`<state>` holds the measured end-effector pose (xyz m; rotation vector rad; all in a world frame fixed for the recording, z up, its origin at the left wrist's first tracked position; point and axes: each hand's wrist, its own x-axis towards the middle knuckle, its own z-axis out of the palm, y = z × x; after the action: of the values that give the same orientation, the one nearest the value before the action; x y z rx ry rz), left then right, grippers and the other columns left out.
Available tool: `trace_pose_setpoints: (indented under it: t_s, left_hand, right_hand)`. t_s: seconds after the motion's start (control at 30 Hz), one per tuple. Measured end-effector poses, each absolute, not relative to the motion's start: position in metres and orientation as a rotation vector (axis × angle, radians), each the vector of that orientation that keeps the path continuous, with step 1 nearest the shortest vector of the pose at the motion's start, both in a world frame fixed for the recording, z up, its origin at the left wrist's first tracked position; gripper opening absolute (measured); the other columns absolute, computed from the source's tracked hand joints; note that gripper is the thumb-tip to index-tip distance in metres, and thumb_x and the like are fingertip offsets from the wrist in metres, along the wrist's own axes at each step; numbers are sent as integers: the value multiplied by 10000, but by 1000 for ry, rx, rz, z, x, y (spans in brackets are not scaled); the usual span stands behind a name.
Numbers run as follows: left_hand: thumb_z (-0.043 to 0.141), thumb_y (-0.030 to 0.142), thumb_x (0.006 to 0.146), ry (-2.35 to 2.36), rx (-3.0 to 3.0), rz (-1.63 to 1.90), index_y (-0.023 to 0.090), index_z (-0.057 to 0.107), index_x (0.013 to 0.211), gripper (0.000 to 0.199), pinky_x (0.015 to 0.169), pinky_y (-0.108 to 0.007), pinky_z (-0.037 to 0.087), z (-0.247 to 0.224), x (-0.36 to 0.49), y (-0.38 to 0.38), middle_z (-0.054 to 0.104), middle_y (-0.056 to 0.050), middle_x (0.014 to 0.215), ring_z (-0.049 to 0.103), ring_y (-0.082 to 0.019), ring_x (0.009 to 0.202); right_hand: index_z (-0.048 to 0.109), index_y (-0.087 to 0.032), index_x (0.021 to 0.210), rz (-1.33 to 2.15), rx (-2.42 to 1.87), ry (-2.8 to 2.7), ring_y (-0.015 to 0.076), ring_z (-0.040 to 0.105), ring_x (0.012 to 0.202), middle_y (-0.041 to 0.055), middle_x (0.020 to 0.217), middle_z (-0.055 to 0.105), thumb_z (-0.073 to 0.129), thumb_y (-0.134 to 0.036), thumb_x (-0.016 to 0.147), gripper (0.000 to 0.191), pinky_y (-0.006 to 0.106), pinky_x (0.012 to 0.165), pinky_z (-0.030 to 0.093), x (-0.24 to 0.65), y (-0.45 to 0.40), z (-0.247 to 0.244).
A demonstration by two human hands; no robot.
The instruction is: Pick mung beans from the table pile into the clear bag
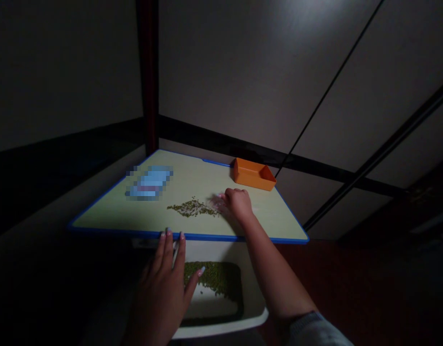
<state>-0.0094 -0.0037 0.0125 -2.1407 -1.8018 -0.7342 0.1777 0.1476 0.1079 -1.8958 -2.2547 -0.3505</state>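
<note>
Green grains (pixel 188 208) lie scattered in a loose, thin heap near the front of a pale yellow tabletop (pixel 199 179) rimmed in blue, in a dimly lit room. At the heap's right end, a person's right hand (pixel 238 204) is curled, its fingers drawn in toward the thumb; a pale, see-through blur (pixel 218 203) shows beside the fingertips, and whether the hand has hold of it or of any grains cannot be told. The left hand (pixel 165 290) is open and holds nothing visible, its fingers extended with their tips at the table's near edge (pixel 214 237) and its thumb spread over a white container (pixel 221 330). The container sits below that edge, with a layer of more green grains (pixel 221 276) covering part of its floor. An orange tray (pixel 255 180) stands at the table's far right corner, just beyond the right hand. On the left lies a light blue item (pixel 151 183), pixelated past recognition. Greyish panels (pixel 243 72) rise behind the table.
</note>
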Motion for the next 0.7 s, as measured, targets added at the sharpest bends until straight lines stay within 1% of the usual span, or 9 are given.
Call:
trace_pose_setpoints:
  t_s: [0.17,0.33,0.47,0.53,0.7]
  left_hand:
    - [356,576,838,-1830,-2133,-710,31,385,1377,767,985,-450,450,10,-8,-2,296,-235,1504,265,-322,1419]
    - [366,559,839,-1867,-2106,-677,25,359,1389,766,974,-435,459,7,-6,-1,290,-218,1513,267,-317,1419]
    - [408,536,832,-1853,-2088,-685,19,379,1375,750,1004,-437,437,4,-5,1,316,-236,1496,255,-319,1424]
    - [426,531,826,-1843,-2080,-696,20,389,1368,746,1016,-432,429,2,-5,3,327,-244,1489,266,-321,1420]
    - [431,528,823,-1867,-2049,-688,27,393,1366,740,1015,-428,432,2,-4,4,338,-251,1482,272,-325,1415]
  right_hand:
    - [678,-203,949,-314,-1927,-2342,211,665,879,117,925,727,378,-448,965,388,297,749,395,170,157,109]
    - [682,-238,957,-278,-1909,-2385,207,669,929,93,975,729,407,-460,949,354,286,740,419,167,180,108]
    - [697,-219,962,-245,-1923,-2351,208,665,953,119,990,722,448,-467,926,353,285,761,418,162,199,105]
    - [699,-206,963,-223,-1930,-2353,216,662,953,132,988,719,478,-460,907,341,305,782,413,159,204,102]
    - [695,-177,973,-274,-1825,-2407,220,650,955,145,966,718,474,-389,912,312,344,827,382,153,199,96]
